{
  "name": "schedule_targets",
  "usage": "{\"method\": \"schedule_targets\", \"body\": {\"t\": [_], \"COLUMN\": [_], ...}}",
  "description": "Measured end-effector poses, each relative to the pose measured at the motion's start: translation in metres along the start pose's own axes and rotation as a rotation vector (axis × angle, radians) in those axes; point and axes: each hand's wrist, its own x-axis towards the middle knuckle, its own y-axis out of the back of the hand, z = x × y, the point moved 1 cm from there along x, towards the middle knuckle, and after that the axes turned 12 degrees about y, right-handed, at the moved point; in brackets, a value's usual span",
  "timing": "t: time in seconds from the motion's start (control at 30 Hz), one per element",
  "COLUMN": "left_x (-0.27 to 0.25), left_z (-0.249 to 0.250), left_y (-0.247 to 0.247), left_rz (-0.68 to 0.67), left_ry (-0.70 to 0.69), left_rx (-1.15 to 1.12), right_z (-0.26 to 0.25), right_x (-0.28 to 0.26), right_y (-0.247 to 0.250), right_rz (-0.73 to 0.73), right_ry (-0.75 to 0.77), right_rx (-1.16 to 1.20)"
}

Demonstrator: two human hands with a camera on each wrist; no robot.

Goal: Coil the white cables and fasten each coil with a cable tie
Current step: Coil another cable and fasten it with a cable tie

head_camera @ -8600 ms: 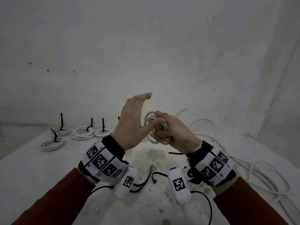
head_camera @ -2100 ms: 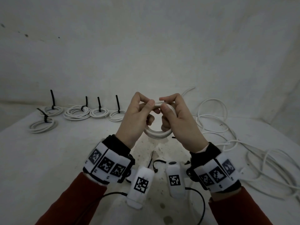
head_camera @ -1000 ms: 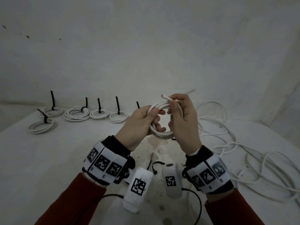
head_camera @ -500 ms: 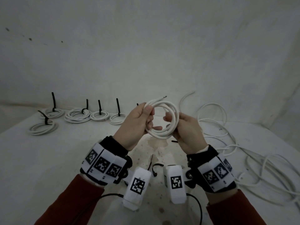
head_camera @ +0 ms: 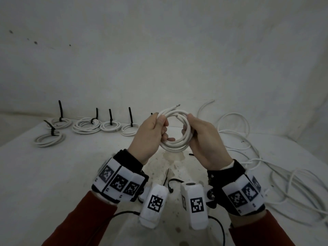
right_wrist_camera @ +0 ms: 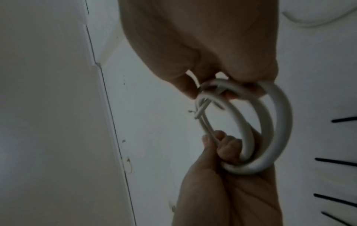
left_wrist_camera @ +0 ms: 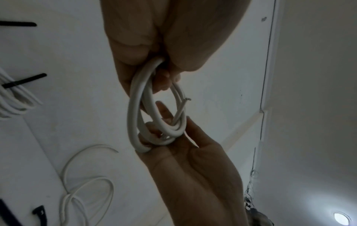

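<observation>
A small coil of white cable (head_camera: 174, 148) hangs in the air over the table between both hands, with no tie on it. My left hand (head_camera: 160, 121) grips its upper left side, fingers curled round the strands. Fingers and thumb of my right hand (head_camera: 190, 125) hold the right side. The cable's free end (head_camera: 177, 105) sticks out at the top. The left wrist view shows the coil (left_wrist_camera: 135, 107) edge-on, with the right hand's fingers (left_wrist_camera: 164, 111) through the loop. In the right wrist view the coil (right_wrist_camera: 280, 122) runs from one hand to the other.
Several coils fastened with black ties (head_camera: 87, 126) lie in a row at the table's back left, one nearer (head_camera: 48, 139). Loose white cables (head_camera: 292, 183) sprawl over the right side. Loose black cable ties (head_camera: 167, 174) lie on the stained table under my wrists.
A second ago my right hand pinched the cable end at the coil's top. It has since slid to the coil's right side, and the coil now faces me more squarely.
</observation>
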Motion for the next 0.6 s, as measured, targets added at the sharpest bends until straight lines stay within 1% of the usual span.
{"method": "schedule_targets", "body": {"t": [0.07, 0.13, 0.23, 0.33, 0.37, 0.43, 0.5, 0.57, 0.6], "left_x": [0.0020, 0.0035, 0.0025, 0.0021, 0.0025, 0.0032, 0.0028, 0.0031, 0.0030], "left_z": [-0.0006, -0.0009, -0.0015, -0.0023, -0.0024, -0.0031, -0.0028, -0.0025, -0.0020], "left_y": [0.0014, 0.0046, 0.0055, 0.0049, 0.0054, 0.0065, 0.0067, 0.0064, 0.0070], "left_rz": [-0.046, -0.056, -0.010, 0.007, 0.018, 0.029, 0.015, -0.036, -0.062], "left_ry": [0.030, 0.036, 0.034, 0.050, 0.040, 0.006, -0.015, -0.018, -0.018], "left_rx": [-0.007, 0.004, -0.018, -0.053, -0.038, 0.016, 0.074, 0.102, 0.107], "right_z": [0.0019, 0.0036, 0.0014, -0.0023, -0.0025, -0.0020, -0.0009, -0.0009, -0.0003], "right_x": [0.0020, 0.0029, 0.0022, 0.0008, 0.0005, -0.0005, -0.0011, -0.0008, -0.0005], "right_y": [0.0053, 0.0093, 0.0086, 0.0092, 0.0095, 0.0084, 0.0083, 0.0100, 0.0099], "right_rz": [0.031, 0.050, 0.022, -0.083, -0.094, -0.046, 0.062, 0.154, 0.175], "right_ry": [0.098, 0.115, 0.034, -0.054, -0.071, -0.056, -0.011, 0.033, 0.048], "right_rx": [-0.144, -0.147, -0.051, -0.072, -0.079, -0.041, -0.031, -0.046, -0.044]}}
